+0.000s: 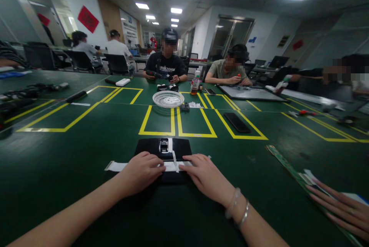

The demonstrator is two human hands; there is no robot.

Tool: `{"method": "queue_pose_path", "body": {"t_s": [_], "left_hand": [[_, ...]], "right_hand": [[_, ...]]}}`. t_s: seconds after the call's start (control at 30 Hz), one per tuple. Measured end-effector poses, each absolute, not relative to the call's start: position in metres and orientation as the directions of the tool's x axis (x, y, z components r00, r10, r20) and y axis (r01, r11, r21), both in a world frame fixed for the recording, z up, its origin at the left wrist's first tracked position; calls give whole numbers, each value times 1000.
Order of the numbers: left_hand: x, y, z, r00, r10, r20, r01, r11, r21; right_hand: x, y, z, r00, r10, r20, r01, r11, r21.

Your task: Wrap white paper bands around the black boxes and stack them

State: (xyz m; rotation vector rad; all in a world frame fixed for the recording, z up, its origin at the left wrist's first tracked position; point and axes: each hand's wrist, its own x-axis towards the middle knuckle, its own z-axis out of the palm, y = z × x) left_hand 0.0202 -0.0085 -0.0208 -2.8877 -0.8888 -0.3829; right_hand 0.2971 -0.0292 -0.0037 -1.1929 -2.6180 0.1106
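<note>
White strip (pixel 115 166): lies flat across the black part (pixel 147 147), on the green table (pixel 86 147).
L hand (pixel 142 170): on strip's L side — fingers close together, can't tell if they pinch.
R hand (pixel 206 172): on strip's R side — fingertips a bit apart, can't tell if they pinch.
Thin white bit (pixel 174 157): btwn both hands, goes over the strip.
White basket (pixel 168 100): farther back, w/ yellow lines (pixel 173 124) near it.

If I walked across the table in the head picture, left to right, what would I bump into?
Black cables, slim black bar, the person's left hand, right hand, flat black slab, green circuit board.
</note>
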Motion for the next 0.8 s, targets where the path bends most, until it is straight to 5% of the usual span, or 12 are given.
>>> {"method": "queue_pose_path", "body": {"t_s": [0.37, 0.8], "left_hand": [[19, -9, -20, 796, 556, 239, 564, -825, 36], [16, -3, -26, 723, 667, 181, 666, -742, 78]], "right_hand": [[294, -37, -3, -612, 761, 215, 748, 646, -153], [301, -26, 3, -457, 786, 417, 806, 564, -180]]}}
